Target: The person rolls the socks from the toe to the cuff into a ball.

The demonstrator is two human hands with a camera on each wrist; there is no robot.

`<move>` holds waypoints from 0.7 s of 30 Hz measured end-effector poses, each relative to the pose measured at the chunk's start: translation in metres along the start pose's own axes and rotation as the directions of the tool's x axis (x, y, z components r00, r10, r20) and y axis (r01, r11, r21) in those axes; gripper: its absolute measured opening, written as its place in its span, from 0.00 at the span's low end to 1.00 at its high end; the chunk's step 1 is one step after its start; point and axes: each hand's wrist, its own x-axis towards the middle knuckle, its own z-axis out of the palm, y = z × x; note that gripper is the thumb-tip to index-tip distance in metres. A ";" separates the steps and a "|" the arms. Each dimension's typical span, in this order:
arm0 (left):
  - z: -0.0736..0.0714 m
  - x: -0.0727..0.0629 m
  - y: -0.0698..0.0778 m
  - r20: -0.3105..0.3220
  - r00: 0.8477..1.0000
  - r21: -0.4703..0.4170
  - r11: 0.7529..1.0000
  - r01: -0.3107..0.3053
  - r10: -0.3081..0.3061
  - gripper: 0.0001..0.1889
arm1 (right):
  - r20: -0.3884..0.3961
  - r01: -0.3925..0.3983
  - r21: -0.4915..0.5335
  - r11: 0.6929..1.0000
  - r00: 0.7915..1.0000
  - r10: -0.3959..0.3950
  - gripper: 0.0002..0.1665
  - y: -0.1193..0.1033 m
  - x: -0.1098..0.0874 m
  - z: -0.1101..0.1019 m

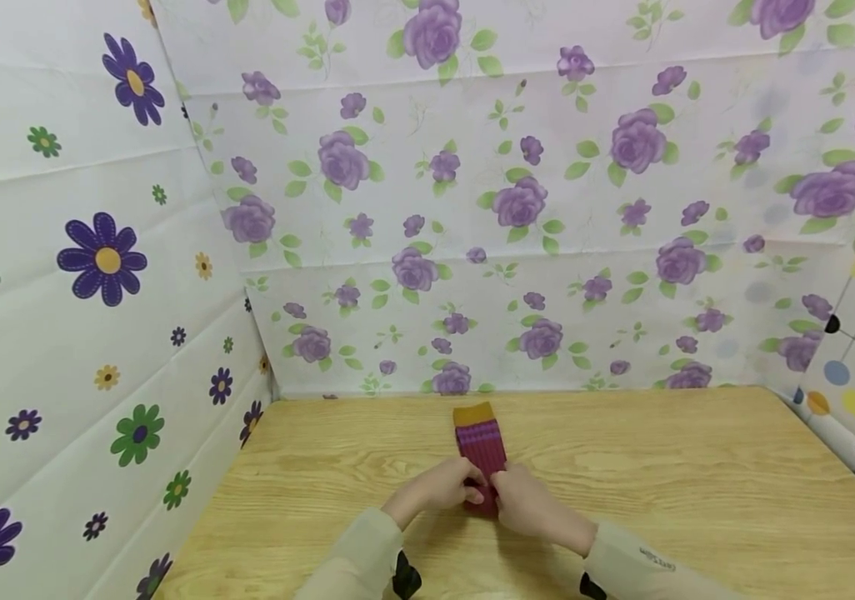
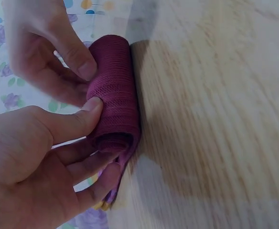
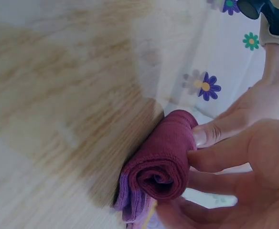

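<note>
A pair of burgundy knitted socks (image 1: 482, 446) with purple stripes and a mustard-yellow end lies on the table, the yellow end pointing away from me. The near part is wound into a thick roll, its spiral (image 3: 161, 179) plain in the right wrist view. My left hand (image 1: 442, 486) grips the roll at its left end, thumb on the near side and fingers curled about the end. From the right, my right hand (image 1: 528, 502) holds the other end, thumb (image 2: 82, 64) pressed on the knit. The flat striped part is partly hidden behind the roll in both wrist views.
The wooden table (image 1: 660, 467) reaches back to a wall cloth with purple roses (image 1: 521, 202). A cloth with daisies (image 1: 105, 258) hangs on the left, and one with coloured dots (image 1: 836, 372) on the right. Dark wrist-worn devices (image 1: 405, 575) sit below the sleeves.
</note>
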 end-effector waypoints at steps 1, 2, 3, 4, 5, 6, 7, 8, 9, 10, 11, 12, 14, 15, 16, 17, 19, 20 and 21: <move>0.000 0.001 0.000 0.001 1.000 -0.002 1.000 0.003 -0.003 0.08 | -0.028 0.022 -0.014 1.000 0.999 -0.022 0.06 0.001 0.000 0.001; 0.000 0.002 0.000 0.002 1.000 -0.008 1.000 0.009 -0.009 0.08 | -0.050 0.044 -0.035 0.998 0.998 -0.046 0.07 0.001 0.000 0.001; 0.000 0.003 0.000 0.005 1.000 -0.010 1.000 0.015 -0.014 0.08 | -0.072 0.067 -0.060 0.996 0.995 -0.072 0.08 0.001 0.000 0.002; -0.001 0.004 0.001 0.006 1.000 -0.009 1.000 0.021 -0.021 0.08 | -0.083 0.086 -0.082 0.993 0.992 -0.093 0.09 0.001 0.000 0.002; -0.001 0.005 0.001 0.008 1.000 -0.007 1.000 0.028 -0.028 0.07 | -0.086 0.099 -0.105 0.989 0.990 -0.109 0.10 0.001 0.000 0.002; -0.001 0.006 0.002 0.010 0.999 -0.004 0.999 0.039 -0.039 0.06 | -0.082 0.110 -0.127 0.986 0.989 -0.121 0.11 0.000 0.000 0.002; -0.001 0.008 0.002 0.013 0.999 -0.001 0.999 0.049 -0.049 0.05 | -0.076 0.120 -0.152 0.981 0.988 -0.132 0.12 0.000 0.000 0.001; -0.002 0.009 0.003 0.015 0.998 0.007 0.998 0.063 -0.063 0.05 | -0.061 0.128 -0.168 0.978 0.988 -0.140 0.13 -0.001 0.000 0.001; -0.002 0.009 0.004 0.018 0.997 0.012 0.997 0.079 -0.079 0.05 | -0.047 0.137 -0.185 0.973 0.988 -0.148 0.14 -0.001 0.000 0.000; -0.003 0.010 0.005 0.020 0.996 0.019 0.996 0.092 -0.093 0.05 | -0.030 0.147 -0.206 0.967 0.987 -0.156 0.16 -0.001 0.000 0.000; -0.004 0.011 0.007 0.022 0.994 0.025 0.994 0.106 -0.107 0.05 | -0.015 0.157 -0.226 0.961 0.986 -0.164 0.18 -0.001 0.001 -0.001; -0.005 0.011 0.008 0.020 0.993 0.026 0.993 0.119 -0.120 0.04 | -0.001 0.168 -0.245 0.955 0.985 -0.173 0.19 -0.001 0.001 -0.001; -0.006 0.011 0.012 0.010 0.990 0.012 0.990 0.143 -0.143 0.04 | 0.020 0.183 -0.269 0.946 0.983 -0.184 0.19 -0.001 0.002 -0.001; -0.006 0.010 0.013 0.002 0.988 0.000 0.988 0.153 -0.153 0.02 | 0.030 0.188 -0.281 0.941 0.982 -0.187 0.19 0.000 0.002 -0.001; -0.007 0.010 0.015 -0.010 0.988 -0.009 0.988 0.156 -0.156 0.02 | 0.040 0.193 -0.286 0.939 0.981 -0.189 0.19 0.000 0.003 -0.001; -0.007 0.010 0.017 -0.025 0.986 -0.025 0.986 0.163 -0.164 0.04 | 0.046 0.197 -0.287 0.938 0.980 -0.192 0.18 0.000 0.003 -0.001; -0.007 0.010 0.021 -0.058 0.982 -0.059 0.983 0.175 -0.178 0.09 | 0.062 0.204 -0.307 0.930 0.979 -0.194 0.17 0.001 0.004 -0.001; -0.007 0.010 0.022 -0.077 0.980 -0.072 0.982 0.176 -0.182 0.11 | 0.068 0.209 -0.316 0.925 0.978 -0.198 0.16 0.001 0.004 -0.001; -0.006 0.011 0.023 -0.094 0.977 -0.075 0.980 0.184 -0.190 0.13 | 0.075 0.214 -0.334 0.918 0.977 -0.200 0.16 0.000 0.005 0.000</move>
